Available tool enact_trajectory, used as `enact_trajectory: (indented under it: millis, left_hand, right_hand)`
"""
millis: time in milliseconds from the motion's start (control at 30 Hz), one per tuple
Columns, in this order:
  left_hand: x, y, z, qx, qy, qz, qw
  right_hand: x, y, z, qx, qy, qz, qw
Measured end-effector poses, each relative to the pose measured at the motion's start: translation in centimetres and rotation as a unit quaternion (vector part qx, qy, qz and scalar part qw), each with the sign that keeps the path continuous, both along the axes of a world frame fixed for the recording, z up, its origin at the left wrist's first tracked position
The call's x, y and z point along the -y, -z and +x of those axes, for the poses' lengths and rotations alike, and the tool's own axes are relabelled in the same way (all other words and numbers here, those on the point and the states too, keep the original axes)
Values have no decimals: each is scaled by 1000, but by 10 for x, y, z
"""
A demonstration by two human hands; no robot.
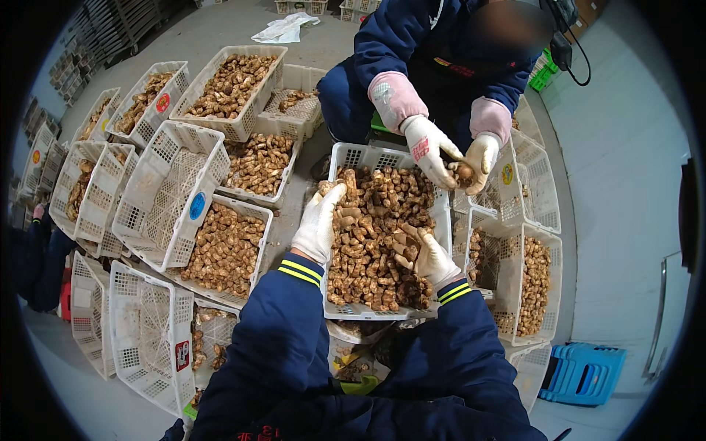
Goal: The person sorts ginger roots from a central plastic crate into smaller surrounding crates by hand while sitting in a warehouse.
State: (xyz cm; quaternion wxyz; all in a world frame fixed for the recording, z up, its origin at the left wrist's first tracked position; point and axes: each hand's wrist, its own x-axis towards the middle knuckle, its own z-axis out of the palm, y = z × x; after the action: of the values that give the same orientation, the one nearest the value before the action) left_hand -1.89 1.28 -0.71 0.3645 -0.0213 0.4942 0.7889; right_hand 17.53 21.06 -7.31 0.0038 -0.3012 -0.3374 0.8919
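Observation:
In front of me stands a white plastic crate (441, 213) filled with brown, thick-stemmed mushrooms (368, 257). My left hand (316, 224), in a white glove, is over the crate's left side, its fingers closed round a mushroom (326, 188). My right hand (434, 259), gloved too, reaches over the right part of the heap. Its soiled fingers are curved and apart, touching the mushrooms; I see nothing gripped in them. Across the crate, a person's gloved hands (434, 153) hold a round brown mushroom (463, 174) above the far right corner.
Crates with mushrooms (224, 246) stand at the left, beside and under emptier crates (169, 195). More crates (533, 283) are stacked at the right. A blue plastic stool-like object (585, 373) lies near the right wall. White sheeting (287, 27) is on the far floor.

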Motion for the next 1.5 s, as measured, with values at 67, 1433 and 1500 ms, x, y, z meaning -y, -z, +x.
enact_trajectory:
  millis: [67,1433,1500]
  left_hand:
    - [-2,0,1,5,1,6,1000]
    - [2,5,-8,15,-4,20,1000]
    - [-3,-4,-4,22,-22,22,999]
  right_hand:
    - [2,-11,2,-31,-8,-14,999]
    - [-5,35,-4,164,-283,543,774]
    - [-32,41,6,50,-185,435,880]
